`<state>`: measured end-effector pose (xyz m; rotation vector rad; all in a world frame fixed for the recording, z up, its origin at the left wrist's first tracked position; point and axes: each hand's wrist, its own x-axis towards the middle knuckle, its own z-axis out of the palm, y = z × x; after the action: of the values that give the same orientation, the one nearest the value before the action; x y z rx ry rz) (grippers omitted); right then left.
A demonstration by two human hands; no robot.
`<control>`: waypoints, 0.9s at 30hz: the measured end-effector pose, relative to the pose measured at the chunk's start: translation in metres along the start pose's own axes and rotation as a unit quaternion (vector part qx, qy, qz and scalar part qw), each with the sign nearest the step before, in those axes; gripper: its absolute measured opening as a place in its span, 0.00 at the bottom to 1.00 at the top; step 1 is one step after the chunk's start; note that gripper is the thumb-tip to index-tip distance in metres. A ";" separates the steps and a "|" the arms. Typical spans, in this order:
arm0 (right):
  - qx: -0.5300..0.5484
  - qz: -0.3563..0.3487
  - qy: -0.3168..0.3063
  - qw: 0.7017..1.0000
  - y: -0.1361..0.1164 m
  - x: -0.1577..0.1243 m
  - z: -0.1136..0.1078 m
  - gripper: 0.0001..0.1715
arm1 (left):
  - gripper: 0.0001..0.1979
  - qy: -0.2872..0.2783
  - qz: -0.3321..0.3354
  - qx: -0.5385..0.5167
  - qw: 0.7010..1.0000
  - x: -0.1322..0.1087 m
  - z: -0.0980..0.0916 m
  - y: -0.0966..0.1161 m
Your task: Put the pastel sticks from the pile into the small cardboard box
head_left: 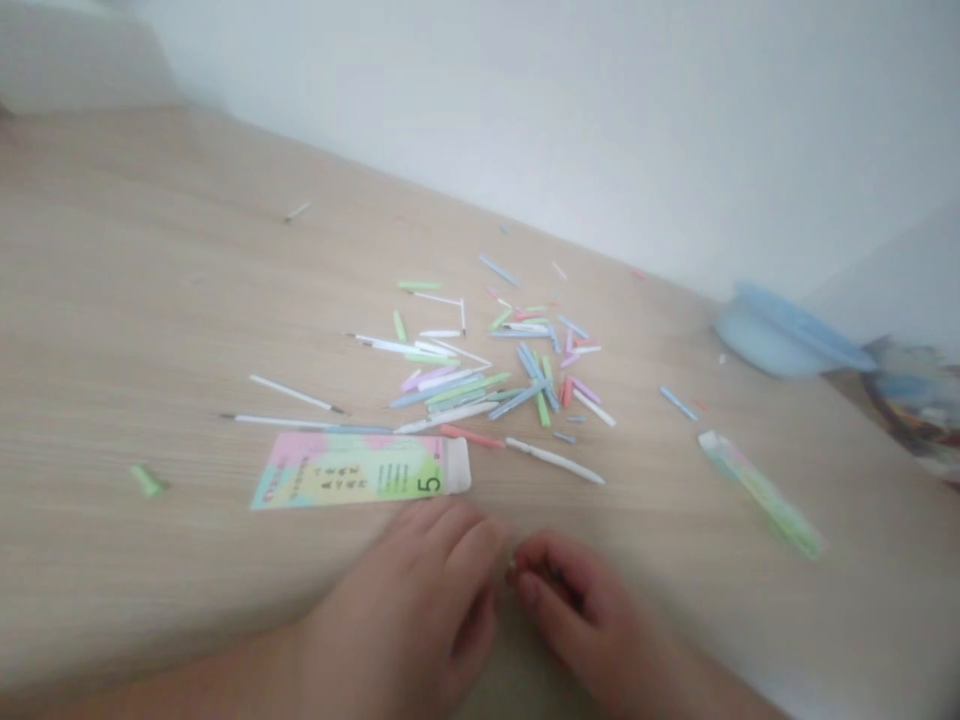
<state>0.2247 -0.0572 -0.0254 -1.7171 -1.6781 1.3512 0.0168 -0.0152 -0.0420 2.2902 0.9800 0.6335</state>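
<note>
My left hand rests close to the table's near edge, its fingers curled and pressed together; what they hold, if anything, is hidden. Beside it, my right hand is closed in a pinch, with a tiny pale bit showing at the fingertips, too blurred to name. Just beyond my left hand lies a pastel pen box marked with a 5. Past the box spreads a loose pile of pen parts, with green, blue, purple, red and white barrels. Several thin white refills lie left of the pile.
A slim clear-and-green packet lies at the right. A light blue bowl-like container stands near the white wall, beside a patterned item. One green pen piece sits alone on the wooden table at left.
</note>
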 end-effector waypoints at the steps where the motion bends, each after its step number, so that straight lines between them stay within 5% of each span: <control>1: 0.020 -0.004 -0.017 1.000 -0.003 0.000 -0.001 0.14 | 0.14 -0.002 0.022 -0.025 0.999 0.000 -0.001 0.000; 5: 0.049 0.018 -0.051 0.997 -0.011 0.001 -0.005 0.14 | 0.14 -0.022 0.076 -0.106 0.991 0.000 -0.007 -0.003; 10: 0.060 0.018 -0.082 0.995 -0.009 -0.004 -0.013 0.13 | 0.08 -0.025 0.045 -0.149 0.987 -0.001 -0.006 -0.007; 17: 0.022 -0.004 -0.145 0.989 -0.014 -0.014 -0.020 0.56 | 0.08 -0.002 -0.017 -0.165 0.986 0.001 -0.006 -0.008; 27: -0.042 0.006 -0.131 0.991 -0.024 -0.012 -0.005 0.62 | 0.10 -0.002 0.023 -0.146 0.989 0.000 -0.008 -0.007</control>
<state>0.2177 -0.0616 0.0010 -1.6539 -1.8916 1.5902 0.0083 -0.0085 -0.0410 2.0592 0.7774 0.7388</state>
